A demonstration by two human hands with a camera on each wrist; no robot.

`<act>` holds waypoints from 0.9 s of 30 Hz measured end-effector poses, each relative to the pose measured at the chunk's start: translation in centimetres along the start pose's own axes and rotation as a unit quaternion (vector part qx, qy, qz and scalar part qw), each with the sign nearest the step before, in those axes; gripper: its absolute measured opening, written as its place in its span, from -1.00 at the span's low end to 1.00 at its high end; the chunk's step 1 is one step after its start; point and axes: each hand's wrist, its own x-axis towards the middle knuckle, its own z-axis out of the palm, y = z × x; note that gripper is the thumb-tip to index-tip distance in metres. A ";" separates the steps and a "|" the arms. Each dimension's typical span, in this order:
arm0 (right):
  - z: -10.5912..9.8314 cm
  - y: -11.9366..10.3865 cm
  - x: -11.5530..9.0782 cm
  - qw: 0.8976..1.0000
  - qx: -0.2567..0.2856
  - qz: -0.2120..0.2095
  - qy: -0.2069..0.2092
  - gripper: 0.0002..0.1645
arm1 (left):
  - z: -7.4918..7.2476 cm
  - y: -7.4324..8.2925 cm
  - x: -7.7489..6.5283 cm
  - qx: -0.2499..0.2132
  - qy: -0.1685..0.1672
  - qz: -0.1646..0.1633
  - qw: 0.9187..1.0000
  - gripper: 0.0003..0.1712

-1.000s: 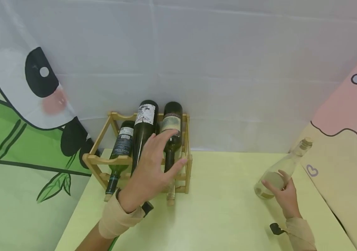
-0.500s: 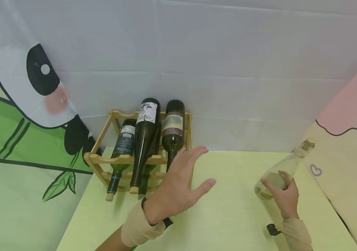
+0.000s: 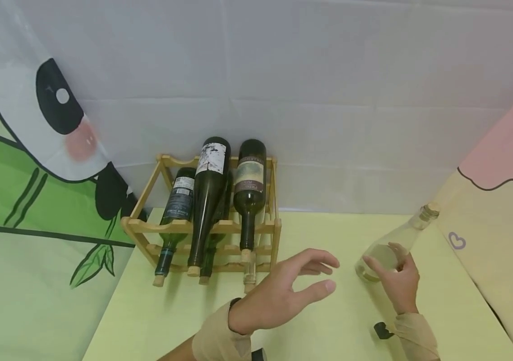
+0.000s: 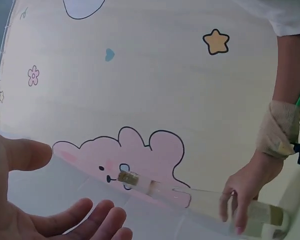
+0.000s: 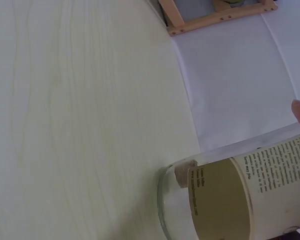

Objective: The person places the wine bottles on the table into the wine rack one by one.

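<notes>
A clear glass bottle with a cork and a pale label stands tilted on the right, its neck leaning up and to the right. My right hand grips it low on the body, thumb on the near side. In the right wrist view the bottle's label and round base fill the lower right corner. My left hand is between the wooden rack and this bottle, fingers loosely bent and holding nothing. The left wrist view shows that hand's thumb and fingers apart, with the bottle beyond them.
A wooden wine rack stands at the back left, against the white backdrop. Several corked bottles lie in it neck-forward, among them a dark bottle with a torn white label and a clear one low on the right.
My left hand has moved away from over the rack, rightward and nearer to me, uncovering the bottle necks. My right hand keeps its grip on the clear bottle.
</notes>
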 end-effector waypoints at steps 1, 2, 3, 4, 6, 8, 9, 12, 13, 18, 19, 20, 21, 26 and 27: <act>0.1 -0.1 -0.1 1.000 0.006 -0.002 0.000 -0.09 | 0.2 -0.3 0.0 -0.016 -0.007 -0.007 1.000 -0.62; 0.2 -0.3 -0.2 1.000 0.011 -0.006 0.002 -0.10 | 0.3 -0.6 0.1 -0.029 -0.013 -0.015 0.999 -0.63; 0.4 -0.4 -0.3 1.000 0.016 -0.012 0.006 -0.10 | 0.4 -1.0 0.0 -0.043 -0.019 -0.025 0.999 -0.64; 0.4 -0.5 -0.4 1.000 0.020 -0.021 0.011 -0.10 | 0.6 -1.4 0.0 -0.054 -0.023 -0.035 0.998 -0.65; 0.6 -0.7 -0.4 0.998 0.024 -0.050 0.026 -0.10 | 0.9 -2.1 0.0 -0.084 -0.028 -0.054 0.995 -0.65; 0.7 -0.8 -0.4 0.995 0.025 -0.088 0.043 -0.09 | 1.2 -2.8 -0.1 -0.122 -0.031 -0.072 0.989 -0.65; 0.7 -0.8 -0.4 0.993 0.025 -0.104 0.049 -0.08 | 1.3 -3.2 -0.1 -0.141 -0.033 -0.080 0.986 -0.65; 0.7 -1.1 -0.6 0.990 0.013 -0.128 0.063 -0.08 | 1.7 -3.9 -0.2 -0.188 -0.040 -0.101 0.976 -0.61; 0.7 -1.3 -0.7 0.990 0.008 -0.126 0.066 -0.09 | 1.8 -4.2 -0.3 -0.199 -0.043 -0.108 0.973 -0.59; 0.9 -2.2 -1.1 0.988 0.015 -0.140 0.067 -0.07 | 2.1 -4.9 -0.8 -0.231 -0.061 -0.141 0.961 -0.48; 0.9 -2.3 -1.1 0.985 0.024 -0.157 0.067 -0.05 | 2.1 -5.0 -0.9 -0.234 -0.063 -0.144 0.959 -0.47; 0.9 -2.4 -1.1 0.981 0.039 -0.179 0.067 -0.02 | 2.2 -5.1 -1.0 -0.237 -0.065 -0.147 0.958 -0.46; 1.0 -2.5 -1.1 0.975 0.051 -0.203 0.070 0.00 | 2.3 -5.2 -1.1 -0.238 -0.066 -0.149 0.958 -0.45; 1.3 -3.7 -1.1 0.928 0.076 -0.357 0.079 -0.05 | 2.1 -5.3 -1.4 -0.254 -0.096 -0.152 0.950 -0.42; 1.4 -4.1 -1.2 0.918 0.074 -0.380 0.085 -0.08 | 1.9 -5.3 -1.4 -0.257 -0.107 -0.154 0.948 -0.41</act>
